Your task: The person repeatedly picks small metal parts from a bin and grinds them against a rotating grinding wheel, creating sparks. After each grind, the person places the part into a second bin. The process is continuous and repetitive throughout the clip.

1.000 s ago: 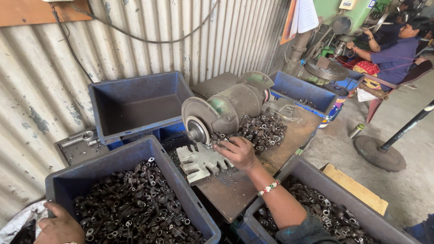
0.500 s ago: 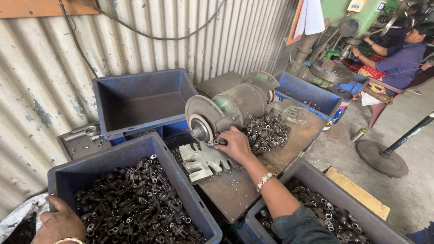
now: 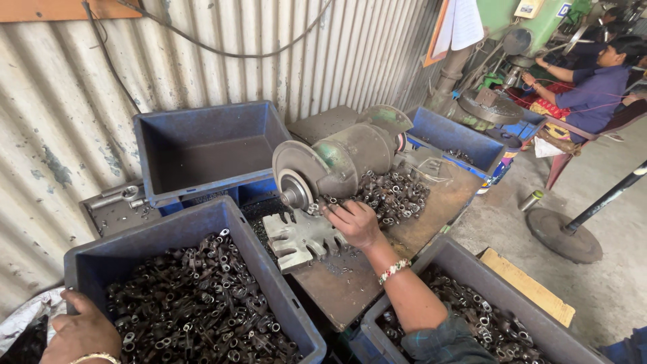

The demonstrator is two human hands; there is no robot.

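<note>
My right hand reaches over the rusty workbench to the base of the grinder's disc, fingers curled on a small dark metal part that is mostly hidden. Just left of that hand lies a grey slotted metal plate. My left hand rests on the near left rim of a blue bin filled with several dark metal parts. The grinder's motor body lies behind the disc.
An empty blue bin stands against the corrugated wall. Loose metal rings are heaped on the bench right of the grinder. Another bin of parts sits at lower right. A seated person works at far right beside a round stand base.
My right hand has moved closer to the grinder disc. My left hand has shifted along the bin's rim, and the view has tilted slightly.
</note>
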